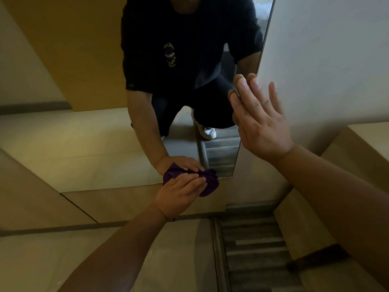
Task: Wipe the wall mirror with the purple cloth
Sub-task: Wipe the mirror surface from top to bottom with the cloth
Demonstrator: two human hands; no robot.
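The wall mirror (88, 131) fills the upper left and middle of the head view, and its right edge runs down from the top to about the picture's middle. It reflects a person in a dark shirt. My left hand (179, 197) presses a bunched purple cloth (210, 182) against the glass at the mirror's bottom edge. Higher up, my right hand (259, 121) lies flat with fingers spread at the mirror's right edge, partly on the glass and partly on the wall.
A pale wall (328, 60) stands right of the mirror. Below lies a light tiled floor (181, 260) with a dark slatted strip (252, 249). A beige ledge or cabinet (357, 144) juts out at the right.
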